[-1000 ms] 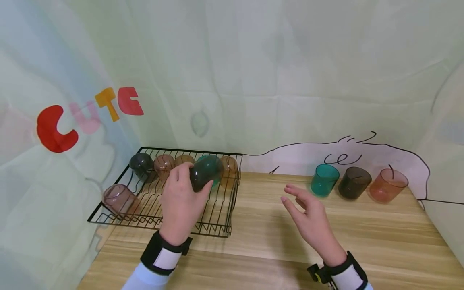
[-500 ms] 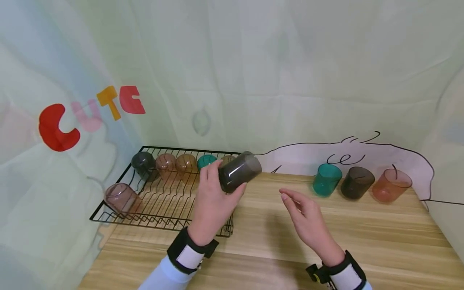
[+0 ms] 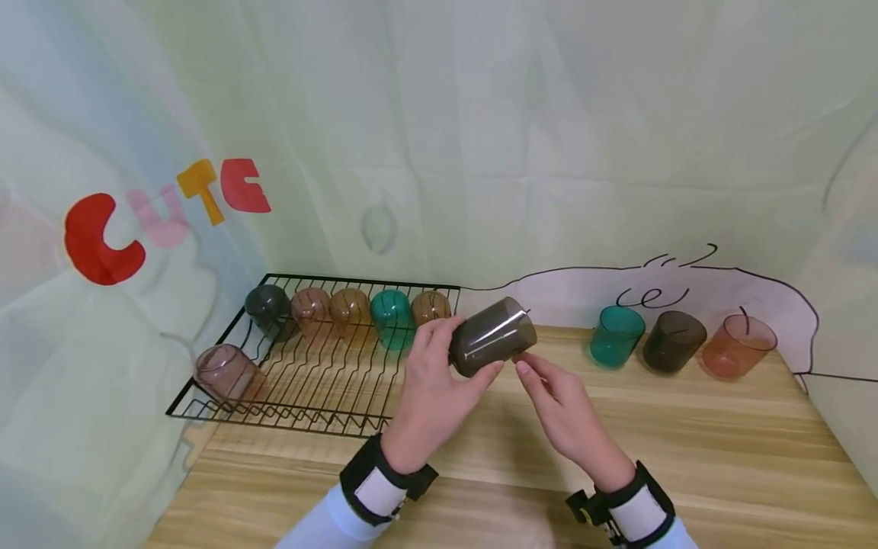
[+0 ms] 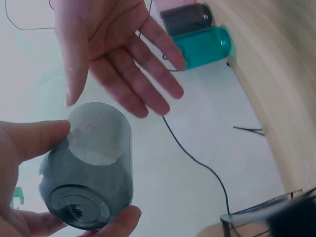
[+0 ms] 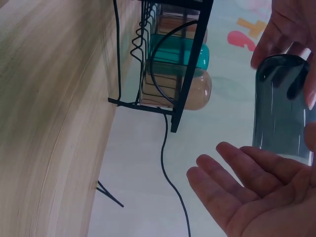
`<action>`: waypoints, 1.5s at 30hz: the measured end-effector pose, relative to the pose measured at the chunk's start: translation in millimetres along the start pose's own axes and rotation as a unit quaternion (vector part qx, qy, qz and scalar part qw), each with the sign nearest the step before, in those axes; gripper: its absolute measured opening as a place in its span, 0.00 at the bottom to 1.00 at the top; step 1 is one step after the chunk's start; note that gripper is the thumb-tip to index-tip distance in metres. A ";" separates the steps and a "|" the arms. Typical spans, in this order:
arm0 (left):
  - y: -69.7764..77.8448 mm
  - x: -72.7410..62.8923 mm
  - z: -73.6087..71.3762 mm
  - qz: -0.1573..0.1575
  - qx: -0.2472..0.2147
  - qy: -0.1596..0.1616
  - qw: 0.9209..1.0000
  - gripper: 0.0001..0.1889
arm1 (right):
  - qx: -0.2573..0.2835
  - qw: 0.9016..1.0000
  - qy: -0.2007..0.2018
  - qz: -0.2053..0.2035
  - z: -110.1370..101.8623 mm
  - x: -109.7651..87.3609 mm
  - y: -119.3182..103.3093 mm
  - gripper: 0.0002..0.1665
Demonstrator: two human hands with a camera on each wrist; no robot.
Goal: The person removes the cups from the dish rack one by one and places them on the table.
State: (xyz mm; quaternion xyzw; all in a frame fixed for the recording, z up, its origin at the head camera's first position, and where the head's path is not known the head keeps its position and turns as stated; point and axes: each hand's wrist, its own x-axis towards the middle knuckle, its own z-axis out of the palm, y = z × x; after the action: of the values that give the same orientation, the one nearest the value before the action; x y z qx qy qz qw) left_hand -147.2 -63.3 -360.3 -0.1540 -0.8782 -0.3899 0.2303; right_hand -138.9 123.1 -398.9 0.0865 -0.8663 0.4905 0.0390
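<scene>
A dark grey transparent glass point(image 3: 495, 335) is held in the air by my left hand point(image 3: 439, 381), fingers and thumb around its base end. It lies tilted, with its open mouth toward the right. In the left wrist view the round base of the glass point(image 4: 81, 205) faces the camera. My right hand point(image 3: 565, 408) is at the lower side of the glass's rim. The right wrist view shows that hand point(image 5: 261, 192) with its fingers extended, close to the mouth end of the glass point(image 5: 281, 108).
A black wire rack point(image 3: 322, 374) on the left bears several upside-down coloured glasses and a tilted pinkish glass point(image 3: 226, 374) at its front left corner. On the wooden table point(image 3: 720, 457), a teal glass point(image 3: 617, 337), a dark glass point(image 3: 674, 341) and a reddish glass point(image 3: 737, 347) stand upright at the right.
My left hand has carried the dark grey glass from over the rack to the right, turning its mouth rightward. My right hand has moved slightly left, up to the glass's rim.
</scene>
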 end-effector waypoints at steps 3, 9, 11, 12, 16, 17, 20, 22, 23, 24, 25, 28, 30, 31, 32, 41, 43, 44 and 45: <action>1.8 -0.8 3.0 -0.006 -0.009 -0.015 1.000 0.36 | 0.006 1.000 0.003 -0.005 -1.1 1.8 0.1 0.36; 1.9 -2.3 5.6 -0.023 0.003 -0.040 0.999 0.37 | 0.022 1.000 0.006 0.004 -2.9 3.5 1.6 0.37; 1.4 -2.9 5.0 -0.027 0.009 -0.051 0.998 0.39 | 0.029 1.000 0.009 0.008 -2.3 3.2 1.0 0.36; 1.3 -3.2 4.5 -0.029 0.013 -0.058 0.998 0.40 | 0.032 0.999 0.011 0.010 -1.8 3.0 0.3 0.36; 1.3 -2.3 4.2 -0.035 0.016 -0.087 0.995 0.41 | 0.047 0.999 0.026 0.004 -1.3 4.2 -2.1 0.33; 1.3 -1.8 4.5 -0.036 0.013 -0.093 0.995 0.40 | 0.050 0.998 0.029 0.001 -1.5 4.8 -2.6 0.32; 1.1 -1.4 5.3 -0.041 0.004 -0.103 0.994 0.40 | 0.062 0.998 0.034 -0.001 -1.7 5.9 -4.1 0.31; 0.3 -2.1 6.2 -0.044 0.000 -0.106 0.993 0.40 | 0.067 0.997 0.033 0.002 -1.1 5.9 -4.6 0.30; -0.1 -2.5 6.8 -0.046 0.000 -0.107 0.993 0.40 | 0.070 0.997 0.032 0.002 -0.5 5.7 -4.8 0.30; -0.6 -3.2 7.5 -0.047 -0.002 -0.108 0.993 0.41 | 0.072 0.997 0.033 0.001 0.1 5.5 -5.0 0.30; -1.0 -3.6 8.4 -0.049 -0.003 -0.109 0.993 0.41 | 0.074 0.997 0.035 0.002 0.9 5.5 -5.0 0.30; -2.3 -5.1 10.9 -0.058 -0.012 -0.114 0.992 0.40 | 0.081 0.996 0.042 -0.003 3.2 5.2 -4.4 0.30; -3.1 -6.2 12.4 -0.067 -0.017 -0.117 0.991 0.40 | 0.083 0.996 0.045 -0.006 4.6 5.3 -3.5 0.31; -3.5 -6.5 13.0 -0.072 -0.019 -0.119 0.990 0.40 | 0.082 0.996 0.046 -0.006 5.2 5.4 -3.1 0.31; -3.8 -6.6 13.5 -0.076 -0.021 -0.120 0.990 0.40 | 0.083 0.995 0.046 -0.007 5.6 5.6 -2.6 0.32; -4.9 -2.9 21.3 -0.108 -0.035 -0.129 0.985 0.44 | 0.091 0.994 0.067 0.000 4.9 7.9 -7.7 0.36; -4.9 -4.2 22.4 -0.114 -0.035 -0.131 0.984 0.44 | 0.095 0.993 0.069 -0.005 5.1 7.7 -8.3 0.36; -4.9 -5.0 22.7 -0.115 -0.035 -0.132 0.984 0.44 | 0.097 0.993 0.071 -0.009 5.3 7.6 -8.4 0.37; -4.7 -5.6 22.8 -0.116 -0.034 -0.132 0.984 0.44 | 0.099 0.992 0.072 -0.014 5.6 7.6 -8.3 0.37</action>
State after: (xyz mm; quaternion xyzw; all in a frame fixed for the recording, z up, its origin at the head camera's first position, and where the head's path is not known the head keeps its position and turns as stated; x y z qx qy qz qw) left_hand -151.1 -49.6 -379.6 -0.1087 -0.8988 -0.4203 0.0604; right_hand -144.7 113.2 -393.6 0.0664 -0.8073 0.5778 0.0995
